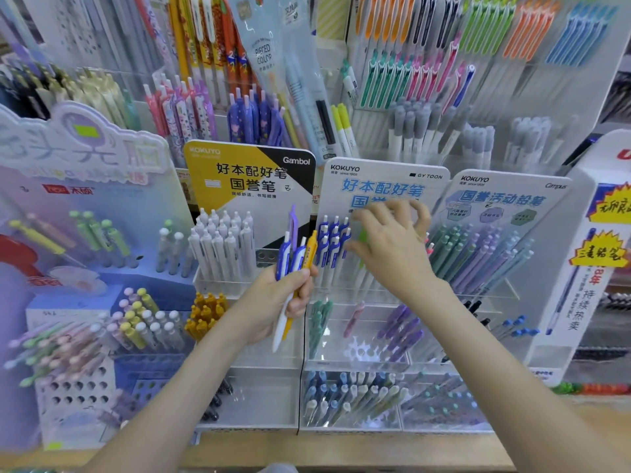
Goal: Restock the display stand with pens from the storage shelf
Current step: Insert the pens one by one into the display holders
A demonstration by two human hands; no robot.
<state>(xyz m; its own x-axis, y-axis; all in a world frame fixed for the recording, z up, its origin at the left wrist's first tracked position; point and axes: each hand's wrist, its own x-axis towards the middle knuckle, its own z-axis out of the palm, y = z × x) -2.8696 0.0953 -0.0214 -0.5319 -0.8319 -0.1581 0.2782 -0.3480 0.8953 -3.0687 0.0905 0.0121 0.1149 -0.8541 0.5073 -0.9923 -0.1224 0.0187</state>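
Observation:
My left hand (280, 302) grips a small bunch of pens (296, 257) upright: blue-and-white ones, an orange one and a purple one. It is just left of the white KOKUYO display stand (382, 179). My right hand (392, 240) hovers over that stand's upper row with its fingers loosely spread, covering a green pen (362, 238), and whether it holds anything is hidden. Blue-and-white pens (333, 244) stand in the slots just left of that hand.
A yellow KOKUYO stand (249, 179) with white pens sits to the left, and a Campus pencil stand (505, 199) to the right. Clear acrylic bins (358, 363) with more pens lie below. Hanging pen racks (444, 63) fill the back wall. A wooden shelf edge (341, 452) runs along the front.

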